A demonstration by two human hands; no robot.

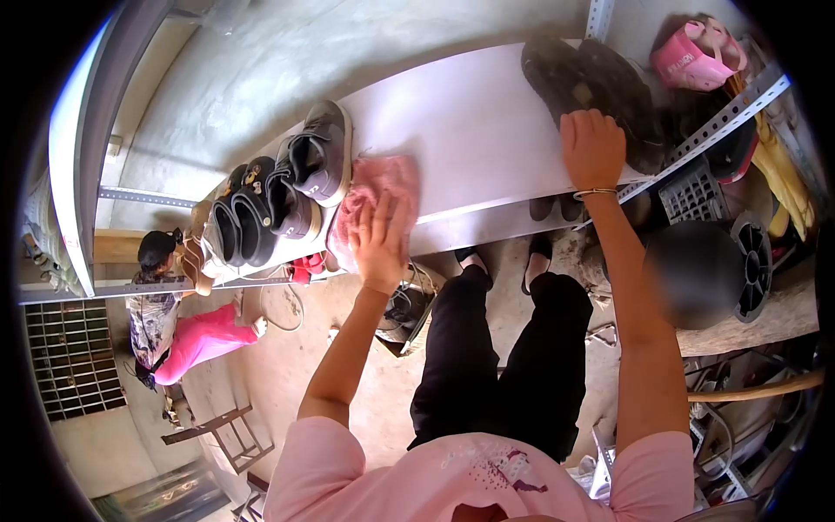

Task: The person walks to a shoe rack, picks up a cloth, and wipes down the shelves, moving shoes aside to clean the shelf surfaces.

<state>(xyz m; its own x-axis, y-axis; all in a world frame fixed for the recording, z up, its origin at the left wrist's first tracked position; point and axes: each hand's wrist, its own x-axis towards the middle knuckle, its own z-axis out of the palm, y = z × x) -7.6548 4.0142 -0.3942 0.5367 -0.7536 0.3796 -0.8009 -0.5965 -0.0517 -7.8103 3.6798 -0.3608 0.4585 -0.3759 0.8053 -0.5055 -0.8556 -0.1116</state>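
My left hand (380, 239) lies with spread fingers on a pink cloth (376, 187), which rests on the white shelf (470, 122) against the row of shoes. Just left of the cloth stands a grey sneaker (323, 152), with another dark sneaker (291, 204) and black shoes (252, 209) beside it. At the right end of the shelf, my right hand (593, 152) is at the near edge of a pair of dark shoes (591, 83). Its fingers are bent against them, and their tips are partly hidden.
Another person (178, 326) in pink trousers is at the far left. A basket (422, 317) with shoes stands on the floor below the shelf. A pink bag (698, 56), a grey crate (693, 193) and a perforated metal rail (731, 113) are at the right.
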